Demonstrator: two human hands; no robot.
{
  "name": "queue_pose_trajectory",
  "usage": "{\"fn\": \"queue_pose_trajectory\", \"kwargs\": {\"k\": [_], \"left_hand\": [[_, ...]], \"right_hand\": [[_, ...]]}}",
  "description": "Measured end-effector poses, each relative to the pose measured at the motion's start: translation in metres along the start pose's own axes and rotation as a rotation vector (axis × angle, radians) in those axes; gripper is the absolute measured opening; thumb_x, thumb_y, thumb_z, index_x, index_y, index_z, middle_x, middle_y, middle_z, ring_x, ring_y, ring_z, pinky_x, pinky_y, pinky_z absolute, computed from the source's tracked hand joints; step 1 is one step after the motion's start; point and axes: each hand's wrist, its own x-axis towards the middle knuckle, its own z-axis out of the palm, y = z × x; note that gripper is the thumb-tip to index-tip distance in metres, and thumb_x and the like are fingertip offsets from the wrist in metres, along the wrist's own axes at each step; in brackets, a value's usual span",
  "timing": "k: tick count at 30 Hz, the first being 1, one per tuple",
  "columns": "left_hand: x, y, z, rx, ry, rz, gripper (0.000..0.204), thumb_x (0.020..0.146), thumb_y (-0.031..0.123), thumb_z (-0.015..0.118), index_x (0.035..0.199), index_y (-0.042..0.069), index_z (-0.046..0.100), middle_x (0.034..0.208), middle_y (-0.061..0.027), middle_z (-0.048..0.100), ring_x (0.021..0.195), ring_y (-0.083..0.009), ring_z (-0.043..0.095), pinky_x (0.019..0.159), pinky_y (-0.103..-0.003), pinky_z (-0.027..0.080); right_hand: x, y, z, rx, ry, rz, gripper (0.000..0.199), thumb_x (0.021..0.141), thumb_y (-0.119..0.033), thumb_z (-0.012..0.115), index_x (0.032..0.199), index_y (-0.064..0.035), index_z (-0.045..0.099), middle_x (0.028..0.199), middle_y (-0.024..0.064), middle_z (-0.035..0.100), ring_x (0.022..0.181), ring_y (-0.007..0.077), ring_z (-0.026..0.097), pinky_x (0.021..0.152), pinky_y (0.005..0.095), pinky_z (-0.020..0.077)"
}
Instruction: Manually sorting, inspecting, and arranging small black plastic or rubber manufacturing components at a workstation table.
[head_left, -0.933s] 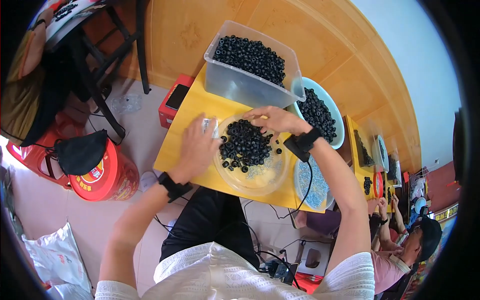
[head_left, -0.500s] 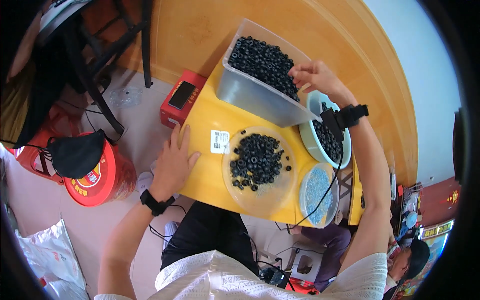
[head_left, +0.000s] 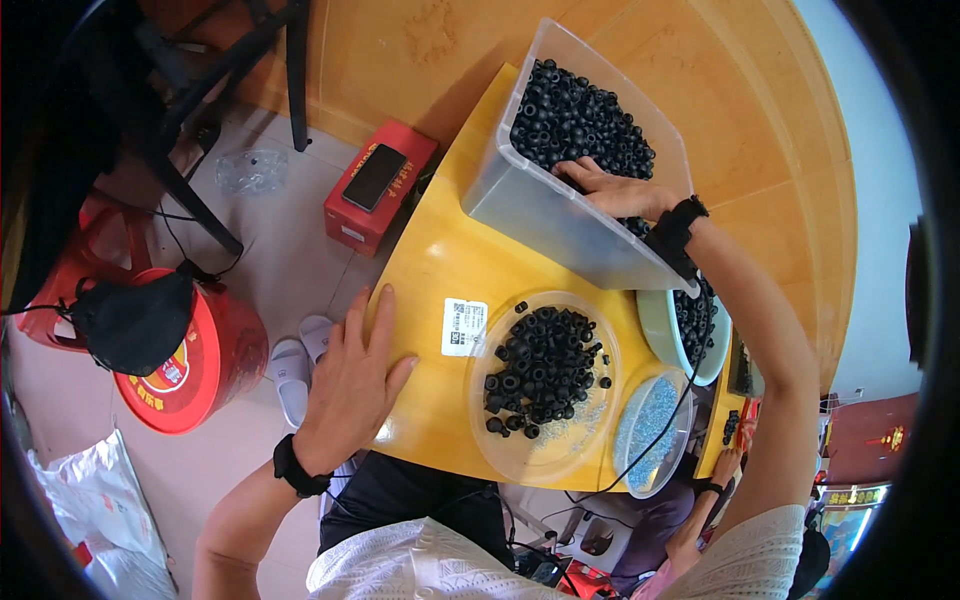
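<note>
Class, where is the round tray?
In the head view, the round tray lies right of centre on the yellow table, between white label and small clear bowl.

Wood-toned panelling (head_left: 765, 130) borders a pale tiled floor (head_left: 290, 250) where dark-legged furniture (head_left: 298, 90) stands.

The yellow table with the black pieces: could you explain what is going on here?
A person's right hand is inside the clear bin, its fingers at the black pieces; whether it grips any cannot be seen. The open left hand lies at the left edge of the yellow table. There, a round tray holds a smaller heap, beside a bowl of pale blue bits.
</note>
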Motion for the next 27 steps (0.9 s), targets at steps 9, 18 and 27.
{"fn": "queue_pose_trajectory", "kwargs": {"k": [9, 18, 27], "left_hand": [[0.0, 0.002, 0.001, 0.008, -0.003, 0.012, 0.067, 0.084, 0.024, 0.058, 0.137, 0.0, 0.024, 0.132, -0.0235, 0.032, 0.101, -0.0391, 0.048, 0.08, -0.04, 0.049], [0.0, 0.004, 0.002, -0.084, -0.083, -0.07, 0.071, 0.082, 0.023, 0.059, 0.14, 0.004, 0.021, 0.135, -0.024, 0.031, 0.115, -0.0417, 0.042, 0.094, -0.043, 0.041], [0.0, 0.005, 0.0, -0.075, -0.081, -0.072, 0.069, 0.083, 0.022, 0.058, 0.139, 0.002, 0.022, 0.131, -0.0241, 0.033, 0.113, -0.0414, 0.044, 0.091, -0.043, 0.043]], "right_hand": [[0.003, 0.003, 0.012, 0.012, 0.049, -0.018, 0.056, 0.083, -0.051, 0.048, 0.119, -0.0078, 0.047, 0.108, 0.0098, 0.042, 0.112, 0.023, 0.039, 0.098, 0.0353, 0.0309], [0.022, 0.029, 0.021, 0.404, 0.122, 0.026, 0.047, 0.08, -0.025, 0.062, 0.118, 0.0015, 0.055, 0.105, 0.0088, 0.061, 0.094, 0.0136, 0.055, 0.084, 0.0265, 0.0442], [0.017, 0.019, 0.013, 0.522, -0.011, -0.096, 0.03, 0.081, -0.025, 0.063, 0.098, -0.0007, 0.064, 0.081, 0.0001, 0.063, 0.071, 0.0053, 0.054, 0.065, 0.0216, 0.0466]]}}
